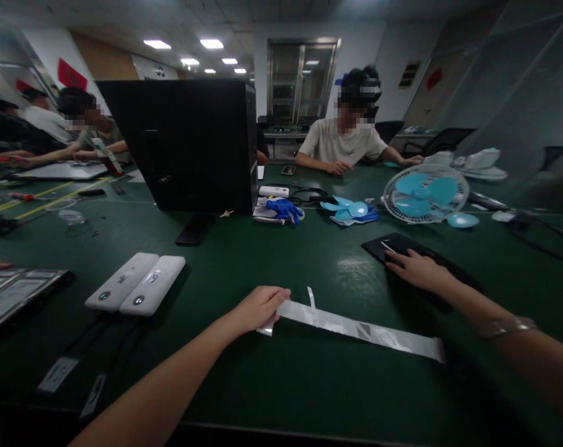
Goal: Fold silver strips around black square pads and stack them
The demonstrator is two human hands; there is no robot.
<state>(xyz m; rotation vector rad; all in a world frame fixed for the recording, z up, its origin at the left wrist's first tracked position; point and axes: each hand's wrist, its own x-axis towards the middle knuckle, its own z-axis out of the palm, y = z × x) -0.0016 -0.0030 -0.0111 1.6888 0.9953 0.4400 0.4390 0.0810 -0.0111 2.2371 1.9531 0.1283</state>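
My left hand (261,307) is closed on one end of a flat white ribbon cable (378,334), with thumb and fingers pinched together. The strip stretches rightward across the green table and ends in a small connector. A narrow tab sticks up from it near my hand, and a short piece pokes out below my fingers. Over on the right, my right hand (416,268) lies with fingers stretched on a flat black panel (400,242). Part of that panel is hidden under the hand and forearm.
Two white power banks (153,285) with cables lie left. A large black case (188,149) stands behind them, a dark phone (194,230) at its foot. Blue gloves (285,211), loose fan blades (346,208) and a caged fan (425,194) lie farther back. A person (344,139) sits opposite.
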